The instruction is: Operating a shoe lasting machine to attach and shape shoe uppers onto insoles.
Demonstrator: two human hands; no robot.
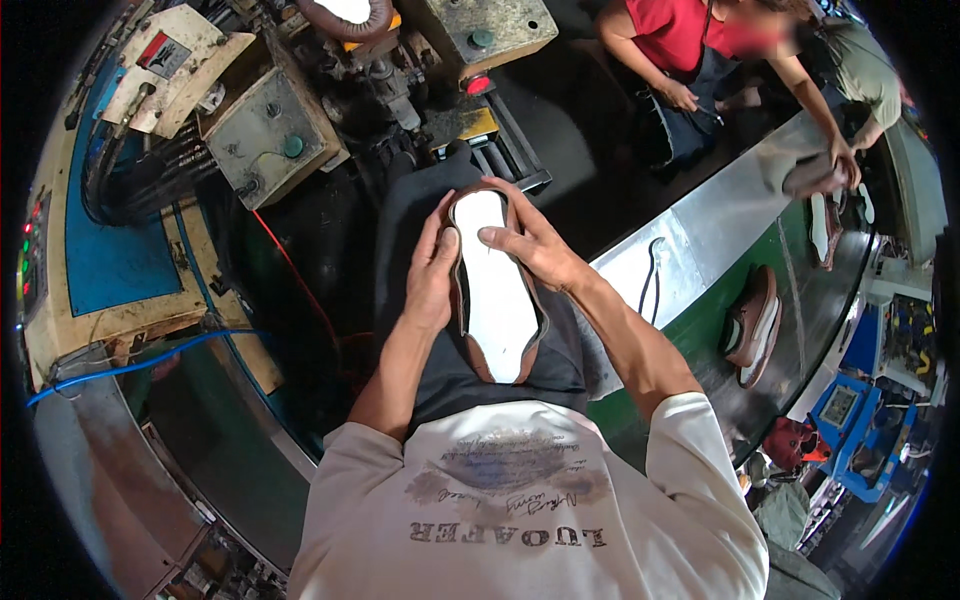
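Note:
Over my lap I hold a brown shoe upper with its white bottom face turned up toward me. My left hand wraps its left side, the thumb lying along the edge. From the right, my right hand grips the other side, and that thumb presses on the white face near the far end. The brown material folds around the rim, with dark gaps showing along the sides at the wider near part. Its underside, against my fingers, is hidden.
Ahead stands a machine with a metal control box and another brown shoe piece on it. To my right runs a green conveyor with brown shoes and a metal ledge. A co-worker in red sits beyond. A blue hose crosses at left.

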